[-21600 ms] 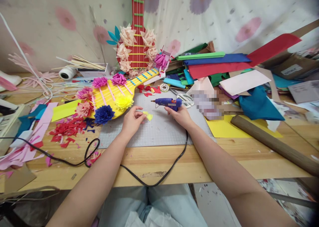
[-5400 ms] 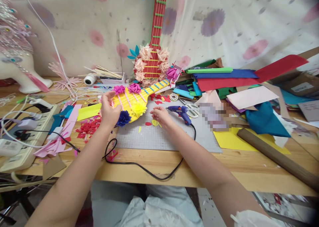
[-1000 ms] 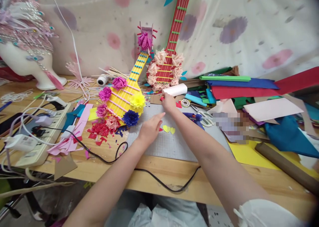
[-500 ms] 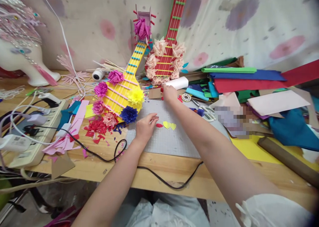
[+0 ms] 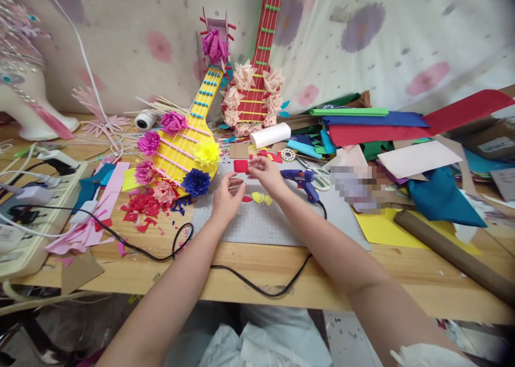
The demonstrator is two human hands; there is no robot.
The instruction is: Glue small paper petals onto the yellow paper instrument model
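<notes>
A thin black cable (image 5: 277,295) runs by the near edge of the pale wooden table (image 5: 249,257). Beyond, the left hand (image 5: 227,196) curves its fingers apart; the right hand (image 5: 267,175) pinches a small red paper square (image 5: 241,166) over the grey gridded mat (image 5: 261,230), between a flower-trimmed yellow lute (image 5: 181,153) at left and a blue glue gun (image 5: 302,178) at right. A pixelated patch (image 5: 360,190) hides something; the far-right white label (image 5: 504,144) is illegible. The far red lute (image 5: 257,98) is cut off at its top.
</notes>
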